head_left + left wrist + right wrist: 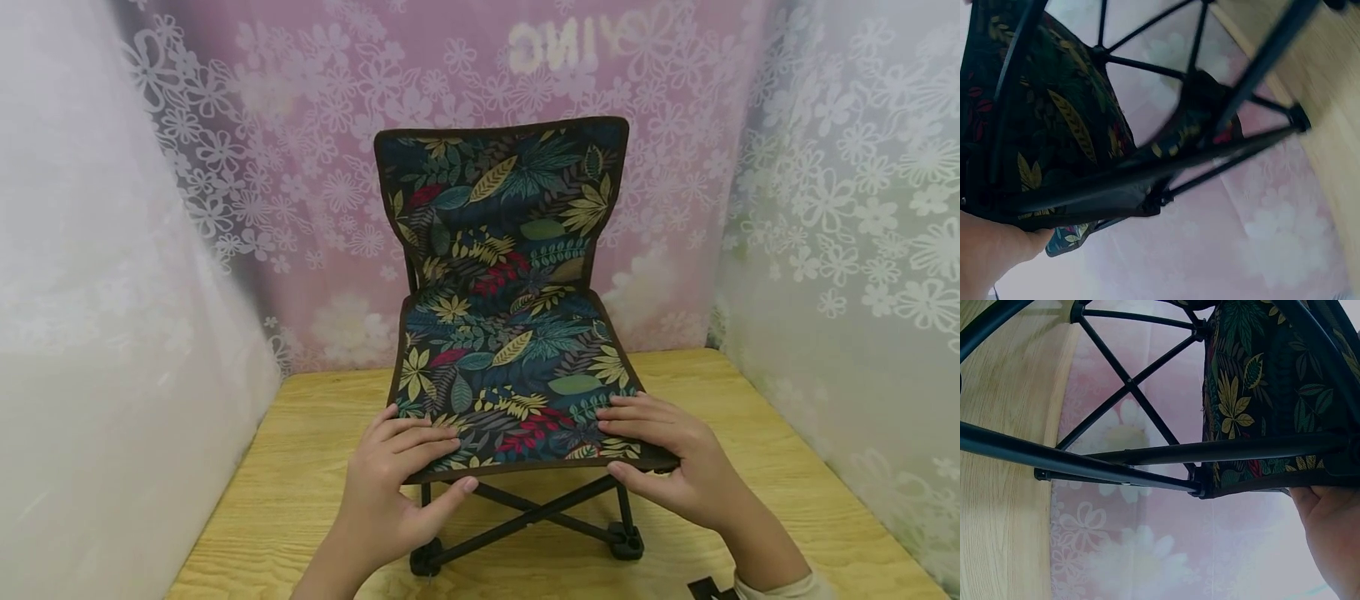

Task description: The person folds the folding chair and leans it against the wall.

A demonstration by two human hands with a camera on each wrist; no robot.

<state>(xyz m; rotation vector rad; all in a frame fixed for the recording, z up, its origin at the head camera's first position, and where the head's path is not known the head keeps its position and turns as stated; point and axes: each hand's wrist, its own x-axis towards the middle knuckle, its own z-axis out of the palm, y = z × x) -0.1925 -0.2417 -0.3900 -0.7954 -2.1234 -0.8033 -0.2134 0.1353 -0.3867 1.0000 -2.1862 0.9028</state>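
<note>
A small folding chair point(510, 350) stands unfolded, its dark fabric printed with yellow, teal and red leaves. My left hand point(397, 467) lies over the seat's front left corner, fingers extended on the fabric and thumb near the front edge. On the opposite corner rests my right hand point(667, 454), fingers flat on top and thumb at the front edge. Below the seat, black crossed legs point(525, 521) end in plastic feet. Both wrist views look under the chair, where the left hand point(997, 253) and the right hand point(1329, 531) meet the seat's edge.
The chair stands on a wood-grain tabletop point(300, 508). Behind it hangs a pink flowered curtain point(315, 167), with pale sheets point(97, 292) at the left and a flowered one point(847, 250) at the right. A black strap-like piece point(708, 588) shows beside the right sleeve.
</note>
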